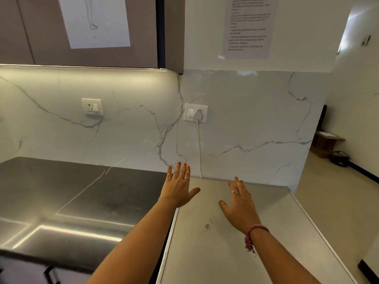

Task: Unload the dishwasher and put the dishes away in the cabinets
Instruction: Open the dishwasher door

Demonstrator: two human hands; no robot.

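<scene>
Both hands are held flat with fingers spread, empty: left hand, right hand, above a matte grey appliance top. A glossy dark bench adjoins. Veined marble backsplash lies behind. No dishes are visible.

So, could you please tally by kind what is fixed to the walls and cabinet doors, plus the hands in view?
Wall sockets: 2, one empty, one with a white plug
Paper sheets: 2, a drawing, printed instructions
Hands: 2, left hand, right hand, both holding nothing
Total: 6
</scene>
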